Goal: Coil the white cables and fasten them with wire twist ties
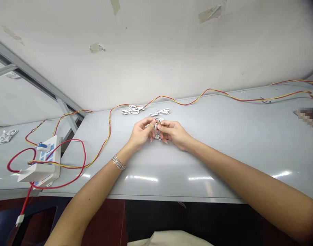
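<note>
Between my two hands, just above the grey tabletop, is a folded white cable (157,134) with a thin black twist tie (160,120) around its upper part. My left hand (144,131) pinches at the tie and cable from the left, thumb against fingertips. From the right, my right hand (174,133) pinches the same spot with thumb and forefinger. The fingers partly hide the bundle. Right behind my hands lies another tied white cable bundle (159,112), and a little to its left are more tied white cables (133,109).
A white power strip (50,157) with plugs and a looped red cable (84,153) sits at the left. A red-yellow twisted wire (187,104) runs along the wall. A dark loose tie (266,100) lies at the right. Another white cable bundle (7,136) lies far left.
</note>
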The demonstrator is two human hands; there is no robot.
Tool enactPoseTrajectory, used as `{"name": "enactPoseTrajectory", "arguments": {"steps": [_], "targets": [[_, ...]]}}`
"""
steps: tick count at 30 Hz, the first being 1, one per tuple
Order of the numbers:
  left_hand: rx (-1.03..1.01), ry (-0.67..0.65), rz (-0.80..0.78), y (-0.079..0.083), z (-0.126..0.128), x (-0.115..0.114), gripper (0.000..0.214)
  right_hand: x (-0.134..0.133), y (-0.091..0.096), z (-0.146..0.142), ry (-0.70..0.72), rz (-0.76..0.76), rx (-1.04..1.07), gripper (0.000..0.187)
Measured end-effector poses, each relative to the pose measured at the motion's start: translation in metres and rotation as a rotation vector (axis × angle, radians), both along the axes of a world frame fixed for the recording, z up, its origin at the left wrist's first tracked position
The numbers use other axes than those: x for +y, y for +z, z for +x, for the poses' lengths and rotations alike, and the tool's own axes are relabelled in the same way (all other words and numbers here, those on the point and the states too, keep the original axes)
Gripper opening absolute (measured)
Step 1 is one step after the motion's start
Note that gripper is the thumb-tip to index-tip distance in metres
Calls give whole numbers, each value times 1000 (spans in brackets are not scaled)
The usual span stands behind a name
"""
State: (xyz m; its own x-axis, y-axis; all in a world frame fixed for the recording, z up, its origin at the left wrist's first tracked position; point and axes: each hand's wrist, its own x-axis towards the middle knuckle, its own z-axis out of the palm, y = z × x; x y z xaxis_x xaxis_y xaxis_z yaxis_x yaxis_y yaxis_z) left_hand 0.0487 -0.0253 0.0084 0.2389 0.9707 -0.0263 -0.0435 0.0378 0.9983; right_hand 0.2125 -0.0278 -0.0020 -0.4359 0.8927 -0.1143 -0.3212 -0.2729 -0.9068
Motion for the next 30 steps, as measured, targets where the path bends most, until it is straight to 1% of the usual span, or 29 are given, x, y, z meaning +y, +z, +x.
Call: {"name": "enactPoseTrajectory", "arguments": {"steps": [5, 12, 16, 19, 23, 30], "targets": [[-1, -46, 14, -2, -2, 2, 45, -1, 0, -1, -16, 4, 10, 39], [30, -38, 23, -4, -1, 3, 46, -2, -3, -4, -58, 17, 3, 40], [30, -37, 11, -5, -3, 4, 44, -2, -6, -5, -67, 25, -11, 36], [26, -23, 6, -7, -3, 4, 44, 0, -10, -5, -61, 34, -25, 35], [-17, 14, -2, -9, -3, 3, 44, 3, -13, -4, -20, 89, -90, 41], [-70, 22, -18, -7, -1, 1, 42, 1, -10, -3, 1, 104, -111, 38]]}}
